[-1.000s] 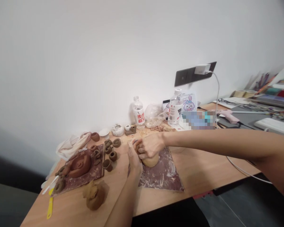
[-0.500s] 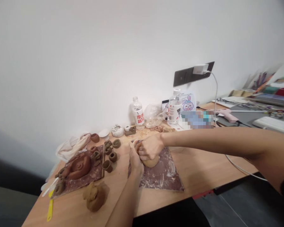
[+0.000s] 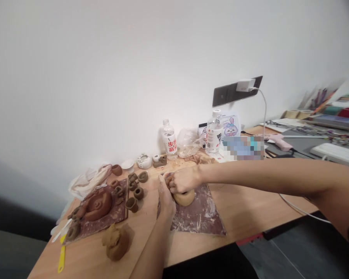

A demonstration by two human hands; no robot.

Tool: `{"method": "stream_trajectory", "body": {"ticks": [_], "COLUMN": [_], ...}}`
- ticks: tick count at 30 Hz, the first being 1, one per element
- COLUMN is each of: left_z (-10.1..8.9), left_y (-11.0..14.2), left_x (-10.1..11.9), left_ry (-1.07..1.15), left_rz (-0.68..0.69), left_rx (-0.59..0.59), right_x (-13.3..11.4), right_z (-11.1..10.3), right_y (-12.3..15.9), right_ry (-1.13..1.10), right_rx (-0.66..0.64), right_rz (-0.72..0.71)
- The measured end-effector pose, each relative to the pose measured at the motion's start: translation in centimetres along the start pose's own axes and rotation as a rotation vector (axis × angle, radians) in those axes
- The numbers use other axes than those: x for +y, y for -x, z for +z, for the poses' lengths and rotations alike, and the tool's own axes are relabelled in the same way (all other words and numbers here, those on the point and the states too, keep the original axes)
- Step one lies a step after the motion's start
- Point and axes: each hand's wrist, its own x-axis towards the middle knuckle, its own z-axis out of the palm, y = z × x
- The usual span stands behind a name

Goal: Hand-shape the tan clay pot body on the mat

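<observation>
White wall (image 3: 104, 66) fills the upper part of the frame, and below it runs a wooden surface (image 3: 244, 211) with clay work at the left and craft gear at the far right. Both hands are at the lower middle, on a clay lump (image 3: 184, 198) that sits on a stained mat (image 3: 202, 219). The step in hand looks like pressing and shaping this lump. The right hand (image 3: 184, 180) reaches in from the right and curls over its top, while the left hand (image 3: 166, 197) rises from the bottom edge and stands against its left side. Held narrowly between them, the lump is partly hidden. A dark hollow seems to show just under the right hand, though the view is too poor to be sure, and what the lump calls for next can't be judged from here.

Left of the mat, small clay cups (image 3: 138, 193) stand in a loose group beside a clay spiral (image 3: 99, 205) on a second board (image 3: 116, 228). A rough clay chunk (image 3: 115, 242) lies on bare wood at the lower left, near a yellow tool (image 3: 61, 257). Two water bottles (image 3: 169, 140) (image 3: 214, 133) stand at the upper middle, and a pink glue gun (image 3: 279, 142) lies toward the right.
</observation>
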Motion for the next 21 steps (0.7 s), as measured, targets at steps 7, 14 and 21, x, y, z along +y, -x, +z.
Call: {"method": "stream_trajectory", "body": {"ticks": [7, 14, 21], "left_z": [0.0, -0.1, 0.0], "left_y": [0.1, -0.1, 0.1], "left_x": [0.4, 0.3, 0.4], "left_ry": [-0.009, 0.024, 0.052], "left_rz": [0.034, -0.001, -0.036], "left_rx": [-0.007, 0.007, 0.032], "right_x": [-0.4, -0.3, -0.4], "right_z": [-1.1, 0.5, 1.4], "right_y": [0.4, 0.8, 0.6], "right_ry": [-0.122, -0.248, -0.342], "right_rx": [-0.029, -0.068, -0.064], "right_rz": [0.139, 0.350, 0.470]}}
